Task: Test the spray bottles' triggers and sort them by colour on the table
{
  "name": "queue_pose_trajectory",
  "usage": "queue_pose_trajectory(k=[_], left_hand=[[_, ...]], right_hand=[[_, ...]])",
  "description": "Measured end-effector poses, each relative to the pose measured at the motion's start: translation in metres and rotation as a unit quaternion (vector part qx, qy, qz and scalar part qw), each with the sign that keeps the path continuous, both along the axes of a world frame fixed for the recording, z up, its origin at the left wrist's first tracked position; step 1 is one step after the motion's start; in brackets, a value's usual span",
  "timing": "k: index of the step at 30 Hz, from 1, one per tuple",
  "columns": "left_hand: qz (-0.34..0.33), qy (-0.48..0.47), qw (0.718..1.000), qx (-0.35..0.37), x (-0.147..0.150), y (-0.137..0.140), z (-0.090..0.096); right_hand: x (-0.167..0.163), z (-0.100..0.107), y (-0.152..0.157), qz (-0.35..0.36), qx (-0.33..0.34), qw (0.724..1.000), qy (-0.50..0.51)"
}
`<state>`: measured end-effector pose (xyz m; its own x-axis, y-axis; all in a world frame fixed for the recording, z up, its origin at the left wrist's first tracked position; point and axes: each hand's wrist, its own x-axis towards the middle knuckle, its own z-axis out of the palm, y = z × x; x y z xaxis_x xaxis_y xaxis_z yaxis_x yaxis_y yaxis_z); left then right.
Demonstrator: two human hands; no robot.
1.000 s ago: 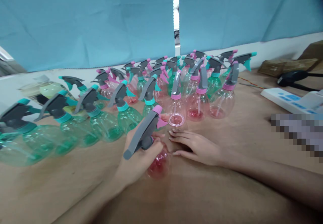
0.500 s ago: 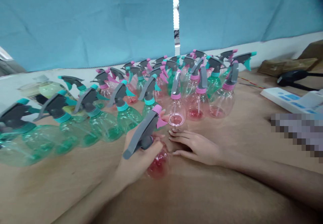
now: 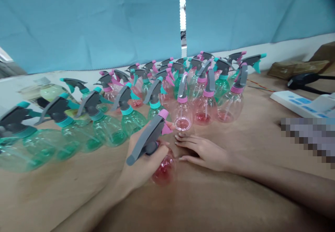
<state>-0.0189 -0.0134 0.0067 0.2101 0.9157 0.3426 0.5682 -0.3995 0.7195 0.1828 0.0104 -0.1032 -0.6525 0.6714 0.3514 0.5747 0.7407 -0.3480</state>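
Note:
My left hand (image 3: pixel 148 157) is wrapped round the neck of a pink spray bottle (image 3: pixel 165 169) with a grey trigger head and pink nozzle. The bottle tilts, its nozzle pointing away from me. My fingers partly hide its collar. To the right of it, my right hand (image 3: pixel 200 151) rests on the table with fingers stretched out and nothing in them. Just beyond its fingertips stands another pink spray bottle (image 3: pixel 182 115). More pink bottles, such as this spray bottle (image 3: pixel 205 111), are beside that one. Green spray bottles (image 3: pixel 108 131) line the table to the left.
Behind, pink and green spray bottles crowd together before a blue sheet (image 3: pixel 104 22). A white power strip (image 3: pixel 295 103) and a black object with a cable (image 3: pixel 303 80) lie at right, near a brown package (image 3: pixel 295 68). A larger clear bottle (image 3: pixel 49 90) stands at back left.
The pink spray bottle in my left hand has shifted very slightly; my grip on it is kept. My right hand and the standing bottles look unmoved.

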Motion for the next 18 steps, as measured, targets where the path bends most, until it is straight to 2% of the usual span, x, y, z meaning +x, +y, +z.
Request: queue_pose_trajectory(k=[4, 10, 18], left_hand=[[-0.007, 0.002, 1.0, -0.003, -0.0008, 0.0002, 0.0028], [-0.065, -0.049, 0.997, -0.002, 0.0001, -0.0002, 0.0058], [-0.034, -0.031, 0.999, -0.012, -0.0016, -0.0004, 0.0042]], right_hand=[[0.0, 0.0002, -0.0003, 0.0, 0.0, 1.0, 0.003], [0.0001, -0.0002, -0.0007, 0.003, -0.003, 1.0, 0.015], [-0.0003, -0.0016, -0.0003, 0.0, -0.006, 1.0, 0.023]])
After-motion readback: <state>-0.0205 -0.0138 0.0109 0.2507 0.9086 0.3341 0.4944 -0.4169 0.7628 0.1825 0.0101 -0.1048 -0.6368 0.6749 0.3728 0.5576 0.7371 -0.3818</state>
